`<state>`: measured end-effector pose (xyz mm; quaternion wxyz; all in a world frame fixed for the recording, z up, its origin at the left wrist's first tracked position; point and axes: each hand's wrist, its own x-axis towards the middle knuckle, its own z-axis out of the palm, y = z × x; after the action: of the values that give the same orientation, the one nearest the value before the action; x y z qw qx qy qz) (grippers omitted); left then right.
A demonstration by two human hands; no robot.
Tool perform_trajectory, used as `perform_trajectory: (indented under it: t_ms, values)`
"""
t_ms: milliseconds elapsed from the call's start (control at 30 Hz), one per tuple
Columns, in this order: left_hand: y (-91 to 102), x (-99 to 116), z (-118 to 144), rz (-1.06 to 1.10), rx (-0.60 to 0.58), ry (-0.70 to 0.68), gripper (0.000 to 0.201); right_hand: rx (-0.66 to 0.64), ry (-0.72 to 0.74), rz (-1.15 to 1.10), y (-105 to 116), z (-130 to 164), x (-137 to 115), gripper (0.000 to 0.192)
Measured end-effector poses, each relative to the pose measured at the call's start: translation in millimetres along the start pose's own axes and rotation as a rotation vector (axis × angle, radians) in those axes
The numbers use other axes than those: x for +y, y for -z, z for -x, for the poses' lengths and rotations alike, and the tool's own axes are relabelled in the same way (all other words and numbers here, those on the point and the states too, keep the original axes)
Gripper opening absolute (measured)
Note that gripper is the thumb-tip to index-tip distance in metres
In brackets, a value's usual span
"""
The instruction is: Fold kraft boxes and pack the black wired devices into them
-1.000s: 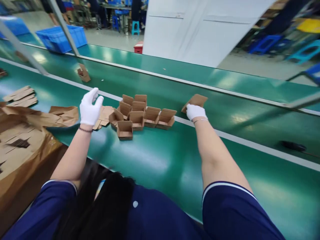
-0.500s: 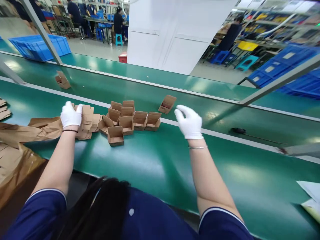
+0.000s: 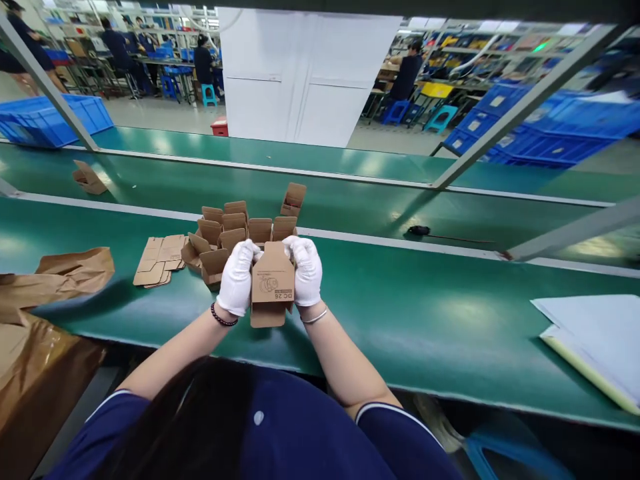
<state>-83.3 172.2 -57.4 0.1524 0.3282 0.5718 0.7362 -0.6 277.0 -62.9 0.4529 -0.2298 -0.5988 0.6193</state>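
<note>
I hold a small brown cardboard box blank (image 3: 272, 285), printed "DC 26", upright in front of me with both white-gloved hands. My left hand (image 3: 237, 277) grips its left side and my right hand (image 3: 306, 269) grips its right side. Just behind it on the green belt stands a cluster of several small folded open boxes (image 3: 235, 230). One more folded box (image 3: 293, 199) sits apart on the far belt strip. A short stack of flat box blanks (image 3: 160, 259) lies to the left of the cluster.
Brown paper wrapping (image 3: 55, 280) lies at the left edge. White and yellow sheets (image 3: 595, 340) rest on the belt at right. A black object (image 3: 419, 231) and a lone box (image 3: 89, 179) lie on the far strip. Slanted metal frame bars (image 3: 505, 113) cross above; blue crates and other workers are behind.
My left hand took a flat blank from the stack, and both hands came together in front of me gripping it. My right hand had let go of a folded box on the far strip.
</note>
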Motion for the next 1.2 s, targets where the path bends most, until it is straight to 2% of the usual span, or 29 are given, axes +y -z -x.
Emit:
perform_trajectory:
  t_ms: [67, 133, 267, 333, 433, 533, 633, 767, 867, 1033, 1133, 1200]
  values:
    - [-9.3, -3, 4, 0.069, 0.032, 0.05, 0.044, 0.013, -0.019, 0.008, 5, 3, 2, 0.033]
    - [-13.2, -3, 1, 0.079, 0.063, 0.042, 0.048, -0.004, -0.024, -0.025, 6, 8, 2, 0.033]
    - [-10.3, 2, -22, 0.108, 0.098, -0.052, 0.05, -0.256, -0.067, -0.058, 7, 23, -1, 0.047]
    - [-9.3, 1, -30, 0.119, 0.075, -0.089, 0.05, -0.296, -0.099, -0.002, 8, 28, 1, 0.054]
    - [-13.7, -6, -28, 0.033, 0.013, -0.1, 0.048, -0.106, -0.057, 0.134, 10, 28, 9, 0.056]
    - [-22.1, -15, -11, -0.084, -0.053, -0.096, 0.05, 0.03, 0.09, 0.255, 11, 24, 18, 0.048]
    - [-28.2, -20, 2, -0.23, -0.042, -0.142, 0.043, 0.019, 0.167, 0.318, 10, 24, 22, 0.037]
    - [-29.2, -20, 3, -0.351, 0.059, -0.195, 0.033, 0.115, 0.242, 0.433, 5, 28, 19, 0.031]
    - [-26.3, -20, 1, -0.361, 0.068, -0.282, 0.03, 0.075, 0.326, 0.544, 4, 27, 15, 0.03]
    - [-17.4, -24, -1, -0.277, -0.028, -0.406, 0.047, 0.004, 0.291, 0.659, 9, 26, 17, 0.033]
    - [-12.4, -28, -2, -0.334, -0.086, -0.425, 0.051, 0.102, 0.255, 0.537, 11, 29, 21, 0.034]
    - [-11.7, -32, -1, -0.395, -0.032, -0.419, 0.083, 0.195, 0.153, 0.369, 11, 33, 23, 0.045]
